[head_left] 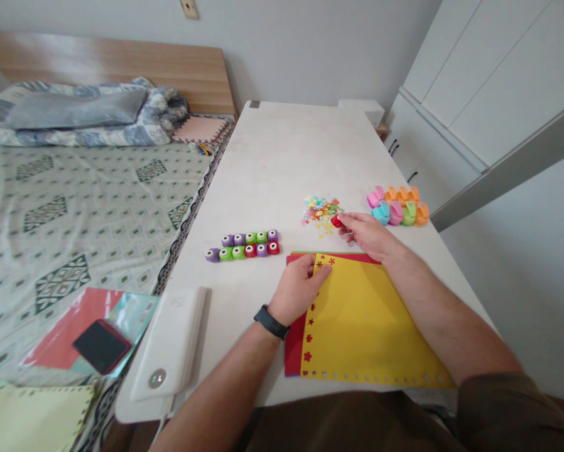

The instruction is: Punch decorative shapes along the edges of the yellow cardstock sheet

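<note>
The left grip point(297, 289) sits open, fingers pressing down on the yellow sheet point(371, 320) near its top edge, with a red sheet point(294, 345) beneath. The right grip point(364, 233) is closed on a small red thing point(336, 221) just above that sheet — beside a heap of paper cutouts point(319, 213). Craft punches point(244, 246) stand in rows left of the sheet on the counter point(282, 157).

2 bare arms: left arm point(220, 389) and right arm point(444, 314) reach forward.
Left hand point(296, 290) rests palm down, fingers together; right hand point(364, 235) sits farther out, fingertips point(350, 220) pinched.
</note>
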`<state>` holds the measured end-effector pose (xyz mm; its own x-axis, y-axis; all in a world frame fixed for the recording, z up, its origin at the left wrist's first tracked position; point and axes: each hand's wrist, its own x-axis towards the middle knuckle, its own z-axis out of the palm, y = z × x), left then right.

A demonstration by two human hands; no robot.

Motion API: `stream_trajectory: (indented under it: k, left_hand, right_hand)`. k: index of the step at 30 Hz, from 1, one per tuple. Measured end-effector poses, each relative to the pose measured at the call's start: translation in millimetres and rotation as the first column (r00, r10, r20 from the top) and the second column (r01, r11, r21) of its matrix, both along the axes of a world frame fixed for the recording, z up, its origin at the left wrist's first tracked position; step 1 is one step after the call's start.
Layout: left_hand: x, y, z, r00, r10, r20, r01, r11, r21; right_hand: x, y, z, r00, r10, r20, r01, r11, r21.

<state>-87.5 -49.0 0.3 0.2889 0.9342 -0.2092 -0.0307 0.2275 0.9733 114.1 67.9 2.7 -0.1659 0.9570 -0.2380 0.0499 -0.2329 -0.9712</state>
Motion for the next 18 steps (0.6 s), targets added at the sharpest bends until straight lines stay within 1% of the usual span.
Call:
stream_trajectory:
  k: [5,7,9,11,14,16,18]
  left_hand:
    - [-1,1,-2.0,0.998,0.017,-0.060,-0.015,0.999,0.038]
    - [-1,1,-3.9,0.996,0.031,-0.087,-0.027,0.999,0.042]
    - [-1,1,-5.5,0.995,0.032,-0.092,-0.028,0.999,0.045]
    - [-1,1,-6.2,0.995,0.030,-0.094,-0.024,0.998,0.064]
    - [-2,0,-4.9,0.993,0.035,-0.110,-0.025,0.995,0.093]
    - [-2,0,-2.8,0.992,0.034,-0.120,-0.022,0.995,0.101]
    - [-1,-1,-0.2,0.990,0.052,-0.130,-0.038,0.993,0.111]
  right_hand:
    - [7,-1,13.0,0.984,-0.001,0.177,-0.019,0.994,0.112]
    - [13,-2,21.1,0.962,-0.020,0.272,-0.027,0.986,0.167]
    - [21,-2,30.1,0.935,-0.064,0.350,-0.022,0.972,0.236]
    - [31,-4,38.8,0.911,-0.130,0.391,0.007,0.953,0.301]
    - [51,-9,48.2,0.875,-0.213,0.434,0.051,0.933,0.356]
    - [68,-15,49.4,0.835,-0.247,0.491,0.056,0.927,0.371]
    - [85,-21,45.5,0.786,-0.266,0.558,0.046,0.926,0.376]
